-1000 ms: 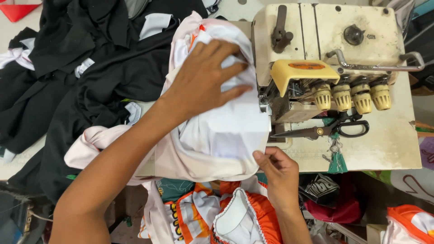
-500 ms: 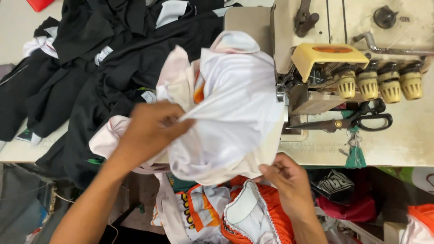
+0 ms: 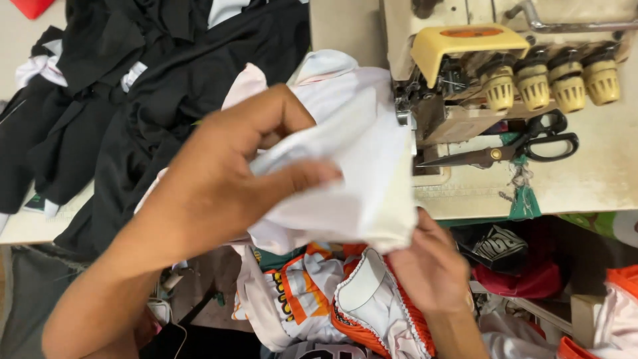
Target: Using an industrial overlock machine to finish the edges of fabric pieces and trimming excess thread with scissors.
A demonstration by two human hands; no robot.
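White cloth (image 3: 359, 179) bunched at centre frame, pinched between thumb and curled fingers of left hand (image 3: 226, 179); lower corner gripped by right hand (image 3: 428, 266) at 5 o'clock. Sewing machine (image 3: 465, 73) touching the cloth at 2 o'clock (scissors (image 3: 525, 146) just beside). Black garments (image 3: 133, 100) heaped at 10 o'clock. Orange-and-white garment (image 3: 319, 299) below, at 6.

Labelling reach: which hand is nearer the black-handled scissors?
Right. The right hand grips the white fabric edge below and left of the scissors; the left hand pinches the fabric farther left.
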